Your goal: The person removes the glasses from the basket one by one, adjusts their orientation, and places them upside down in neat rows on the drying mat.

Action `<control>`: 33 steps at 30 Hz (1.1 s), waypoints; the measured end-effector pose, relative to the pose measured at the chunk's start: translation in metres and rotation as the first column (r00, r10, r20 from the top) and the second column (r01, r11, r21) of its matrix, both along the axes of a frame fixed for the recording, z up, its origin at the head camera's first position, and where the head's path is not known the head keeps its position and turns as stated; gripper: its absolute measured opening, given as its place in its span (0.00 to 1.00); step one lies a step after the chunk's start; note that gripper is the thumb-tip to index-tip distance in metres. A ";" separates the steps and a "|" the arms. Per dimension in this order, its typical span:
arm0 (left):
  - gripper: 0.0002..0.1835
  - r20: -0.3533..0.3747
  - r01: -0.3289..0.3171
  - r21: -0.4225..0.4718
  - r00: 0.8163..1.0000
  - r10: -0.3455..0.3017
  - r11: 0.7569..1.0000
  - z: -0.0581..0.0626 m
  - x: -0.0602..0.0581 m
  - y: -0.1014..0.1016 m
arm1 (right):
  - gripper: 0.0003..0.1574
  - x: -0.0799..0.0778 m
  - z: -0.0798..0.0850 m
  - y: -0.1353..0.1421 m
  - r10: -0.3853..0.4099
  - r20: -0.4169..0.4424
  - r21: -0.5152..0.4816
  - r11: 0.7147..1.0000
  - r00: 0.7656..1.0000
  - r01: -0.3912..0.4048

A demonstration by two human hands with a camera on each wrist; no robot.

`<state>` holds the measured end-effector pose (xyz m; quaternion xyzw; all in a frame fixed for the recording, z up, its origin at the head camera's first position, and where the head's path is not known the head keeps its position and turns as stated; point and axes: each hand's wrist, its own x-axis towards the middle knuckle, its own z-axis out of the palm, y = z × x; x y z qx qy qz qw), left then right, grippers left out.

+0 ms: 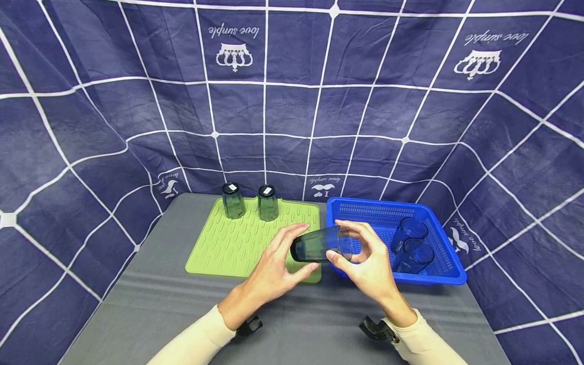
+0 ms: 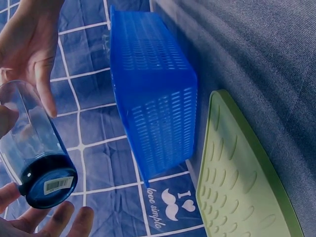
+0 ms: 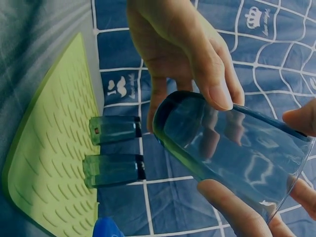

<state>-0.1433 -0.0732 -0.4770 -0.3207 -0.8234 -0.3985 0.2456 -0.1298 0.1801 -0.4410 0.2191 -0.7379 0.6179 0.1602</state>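
A clear dark-tinted drinking glass [image 1: 319, 245] lies tilted sideways between both hands. Its dark base, with a white label, points left; the rim points right. My right hand [image 1: 371, 263] grips the rim end, thumb in front and fingers over the top. Around the base end curls my left hand [image 1: 274, 263], its thumb below and fingers above. In the right wrist view the left hand [image 3: 185, 54] has fingertips at the side of the glass [image 3: 232, 148]. The left wrist view shows the labelled base of the glass [image 2: 52, 185] close up.
Two upside-down glasses, one left [image 1: 234, 203] and one right [image 1: 267, 205], stand at the back of a green ridged mat [image 1: 219, 251]. A blue basket [image 1: 444, 278] on the right holds two more glasses [image 1: 415, 256]. Patterned blue cloth [image 1: 292, 111] hangs behind.
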 end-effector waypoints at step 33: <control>0.57 0.214 -0.028 0.225 0.977 -0.021 0.974 -0.002 0.004 0.011 | 0.39 -0.008 -0.001 -0.005 0.049 -0.016 -0.222 0.974 0.999 -0.051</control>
